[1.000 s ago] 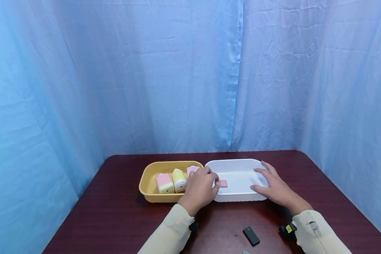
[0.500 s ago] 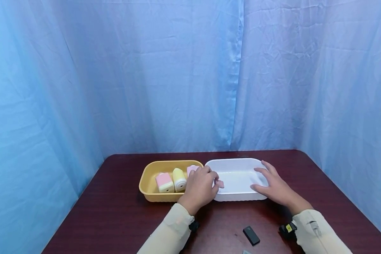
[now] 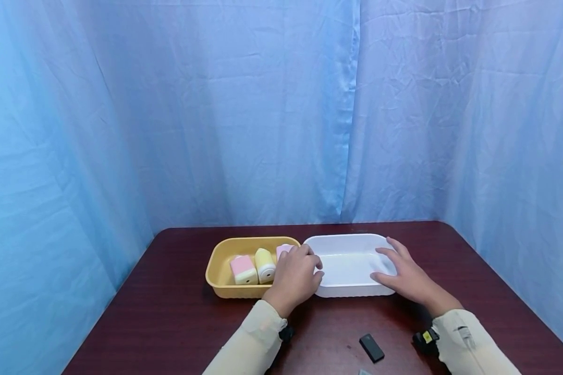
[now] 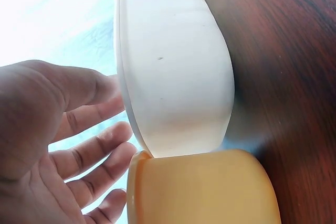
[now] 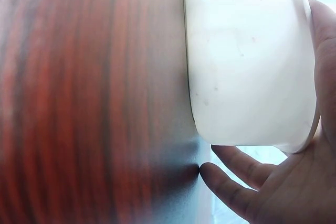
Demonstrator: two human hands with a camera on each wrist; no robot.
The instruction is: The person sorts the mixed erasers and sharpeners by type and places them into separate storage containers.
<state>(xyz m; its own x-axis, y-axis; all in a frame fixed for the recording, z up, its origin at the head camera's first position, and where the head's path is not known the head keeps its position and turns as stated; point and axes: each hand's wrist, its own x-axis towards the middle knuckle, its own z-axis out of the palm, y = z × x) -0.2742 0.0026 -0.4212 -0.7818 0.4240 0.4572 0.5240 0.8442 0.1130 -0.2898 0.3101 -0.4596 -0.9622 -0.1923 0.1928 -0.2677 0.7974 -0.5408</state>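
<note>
A white plastic bin (image 3: 356,291) stands on the dark red table, its left end against a yellow bin (image 3: 234,293). My left hand (image 3: 293,278) is over the place where the bins meet. Its fingers curve loosely, thumb and index apart by the white rim; the left wrist view also shows this hand (image 4: 42,135), with thumb and index tips partly hidden behind the rim. No small pink piece shows now; the hand may hide it. At the white bin's right end, my right hand (image 3: 405,276) rests with spread fingers, some outside the end wall (image 5: 252,66).
Inside the yellow bin lie a pink-and-cream block (image 3: 244,269), a yellow-and-white piece (image 3: 265,265) and a pink piece (image 3: 285,251), partly covered. A small black rectangular object (image 3: 371,348) lies on the near table. Blue curtains (image 3: 281,114) hang behind.
The small pink piece beside my left fingertips was first flat in the white bin, then tilted and drawn left, and is now out of sight. My right hand keeps its place.
</note>
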